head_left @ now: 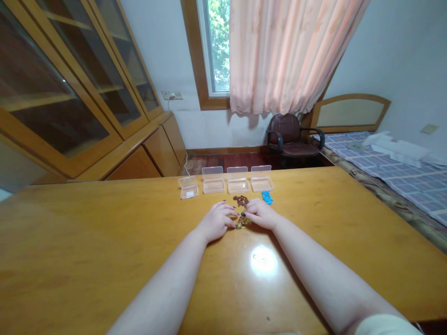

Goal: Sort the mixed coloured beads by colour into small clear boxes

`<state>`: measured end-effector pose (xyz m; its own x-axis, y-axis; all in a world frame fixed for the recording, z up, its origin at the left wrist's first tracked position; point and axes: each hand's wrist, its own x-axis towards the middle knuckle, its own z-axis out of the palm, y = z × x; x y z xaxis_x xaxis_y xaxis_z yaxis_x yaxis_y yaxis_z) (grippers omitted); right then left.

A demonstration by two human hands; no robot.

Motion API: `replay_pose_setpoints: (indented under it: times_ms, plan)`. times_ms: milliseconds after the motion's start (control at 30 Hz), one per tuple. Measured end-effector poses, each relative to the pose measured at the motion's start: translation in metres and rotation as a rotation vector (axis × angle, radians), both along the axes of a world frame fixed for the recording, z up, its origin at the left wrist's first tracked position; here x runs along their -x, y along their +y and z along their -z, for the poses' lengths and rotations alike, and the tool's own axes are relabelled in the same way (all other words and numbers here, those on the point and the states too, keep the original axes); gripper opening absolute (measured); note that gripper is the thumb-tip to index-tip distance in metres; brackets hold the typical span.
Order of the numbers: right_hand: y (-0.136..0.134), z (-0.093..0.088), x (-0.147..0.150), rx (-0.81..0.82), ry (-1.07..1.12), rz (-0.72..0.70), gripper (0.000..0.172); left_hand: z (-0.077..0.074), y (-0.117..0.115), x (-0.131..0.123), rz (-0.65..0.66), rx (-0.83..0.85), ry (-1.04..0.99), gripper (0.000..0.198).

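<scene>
Working with both hands over the middle of the wooden tabletop [104, 242], we have a small mixed pile [240, 226] between our fingertips, a little beyond halfway to the far edge. Judging by how things lie, the separating is partly done: brown pieces [240, 200] form a heap of their own just past our fingers, and blue pieces [267, 197] make another toward the far edge, beyond our right hand [261, 214]. The mixed pile seems to be what is left to part. Along the far edge stand three larger hinged boxes [238, 191] and, at their left end, one smaller hinged box [189, 198], all see-through with lids raised; we see none of the coloured pieces inside them, so any filling looks not yet done.

The mixed pile is low and loose, with yellow bits among darker, purplish-brown ones; each piece is too small for us to make out its shape. Our left hand [219, 222] has its fingers spread, thumb and index apart at the pile's left side. Our right fingers curl over its right side, and we cannot tell whether they pinch a piece, since the hand hides their tips.
</scene>
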<state>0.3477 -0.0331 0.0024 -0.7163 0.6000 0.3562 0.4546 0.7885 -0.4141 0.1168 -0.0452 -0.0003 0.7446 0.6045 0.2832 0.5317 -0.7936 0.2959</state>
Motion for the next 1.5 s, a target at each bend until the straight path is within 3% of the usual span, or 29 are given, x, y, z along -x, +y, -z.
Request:
replay_pose_setpoints:
  times_ms: [167,400,600,700,833,967,1167,1367,1500]
  plan:
    - [-0.002,-0.002,0.006,-0.054,-0.060,-0.049,0.043,0.002,0.001,-0.001,-0.017,0.011,0.032,0.018]
    - [0.001,0.007,0.000,-0.081,-0.093,0.053,0.042,-0.001,0.003,-0.002,-0.174,0.036,0.071,0.027]
    - [-0.004,-0.001,0.005,-0.073,-0.074,0.047,0.038,0.004,0.001,-0.009,-0.325,0.057,0.138,0.044]
    - [-0.005,-0.003,0.007,-0.097,-0.092,0.142,0.036,0.008,0.000,-0.012,-0.360,0.072,0.142,0.046]
    - [-0.005,-0.002,0.007,-0.083,-0.131,0.302,0.024,0.005,0.001,-0.012,-0.320,0.043,0.088,0.045]
    - [-0.005,-0.001,0.008,-0.045,-0.202,0.334,0.026,-0.002,0.001,-0.008,-0.291,-0.005,-0.007,0.033]
    - [-0.004,0.003,0.010,-0.053,-0.213,0.353,0.024,-0.006,-0.001,-0.005,0.019,0.044,-0.007,0.025]
    - [-0.004,0.000,0.006,-0.068,-0.095,0.218,0.020,-0.002,0.000,-0.004,0.030,0.077,0.013,0.027]
    - [-0.005,-0.002,0.005,-0.098,-0.081,0.146,0.031,-0.001,0.002,-0.002,-0.017,0.085,0.004,0.024]
